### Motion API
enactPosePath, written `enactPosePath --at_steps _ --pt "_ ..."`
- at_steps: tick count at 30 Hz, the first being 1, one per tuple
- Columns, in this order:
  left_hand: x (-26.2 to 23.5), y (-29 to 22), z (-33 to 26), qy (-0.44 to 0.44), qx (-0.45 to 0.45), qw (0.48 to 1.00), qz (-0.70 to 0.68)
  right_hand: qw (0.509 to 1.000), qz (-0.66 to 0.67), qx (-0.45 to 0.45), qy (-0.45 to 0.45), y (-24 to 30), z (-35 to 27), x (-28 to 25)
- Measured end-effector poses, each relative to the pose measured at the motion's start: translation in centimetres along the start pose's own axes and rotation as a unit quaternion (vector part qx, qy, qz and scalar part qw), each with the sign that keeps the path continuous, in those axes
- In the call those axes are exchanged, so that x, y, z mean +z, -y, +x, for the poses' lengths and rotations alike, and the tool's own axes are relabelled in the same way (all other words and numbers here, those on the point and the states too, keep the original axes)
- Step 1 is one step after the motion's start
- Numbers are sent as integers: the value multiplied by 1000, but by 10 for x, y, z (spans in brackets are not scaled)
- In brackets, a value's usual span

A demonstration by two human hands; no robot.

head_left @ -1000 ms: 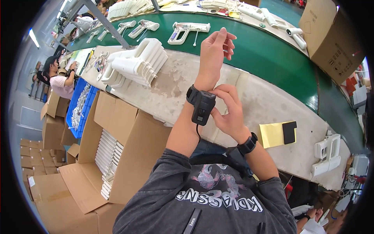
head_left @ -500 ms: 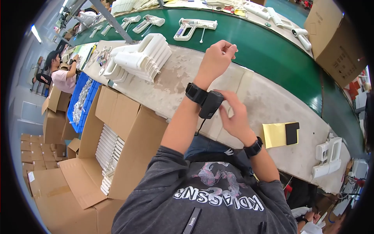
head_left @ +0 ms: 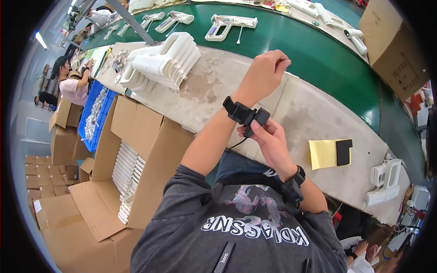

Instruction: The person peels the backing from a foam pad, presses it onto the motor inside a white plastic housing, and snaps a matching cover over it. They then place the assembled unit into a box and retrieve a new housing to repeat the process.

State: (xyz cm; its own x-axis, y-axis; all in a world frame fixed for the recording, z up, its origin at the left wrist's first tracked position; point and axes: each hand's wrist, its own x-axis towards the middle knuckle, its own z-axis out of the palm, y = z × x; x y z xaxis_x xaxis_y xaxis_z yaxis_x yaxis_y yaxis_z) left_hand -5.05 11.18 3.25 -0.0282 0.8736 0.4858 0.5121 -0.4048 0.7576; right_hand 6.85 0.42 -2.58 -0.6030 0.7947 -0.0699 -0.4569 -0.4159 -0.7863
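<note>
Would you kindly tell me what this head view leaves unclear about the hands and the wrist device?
- Left hand: fist turned away, so any contents are hidden.
- Right hand: its fingertips sit behind the black wrist device; the exact grip is unclear.
- Thin black cable: its lower end vanishes behind the left forearm.
- Open cardboard box: white contents too small to identify.

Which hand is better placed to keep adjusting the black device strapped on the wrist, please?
The right hand: its fingers already grip the black wrist device. That device is strapped on the left wrist, so the raised, fisted left hand cannot reach it.
</note>
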Motion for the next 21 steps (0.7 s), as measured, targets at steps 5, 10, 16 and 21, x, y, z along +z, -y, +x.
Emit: enactPosePath --at_steps 5,10,16,21 --pt "-4 -14 -2 75 -3 995 -67 997 69 25 31 3 -4 10" --pt "-20 -24 5 132 -90 957 -243 998 -38 -23 34 5 -4 17" --pt "-22 -21 3 170 -151 936 -269 992 -86 -92 6 3 -4 20" --pt "-20 -14 5 62 -109 992 -10 998 -55 -37 -12 4 -4 20"
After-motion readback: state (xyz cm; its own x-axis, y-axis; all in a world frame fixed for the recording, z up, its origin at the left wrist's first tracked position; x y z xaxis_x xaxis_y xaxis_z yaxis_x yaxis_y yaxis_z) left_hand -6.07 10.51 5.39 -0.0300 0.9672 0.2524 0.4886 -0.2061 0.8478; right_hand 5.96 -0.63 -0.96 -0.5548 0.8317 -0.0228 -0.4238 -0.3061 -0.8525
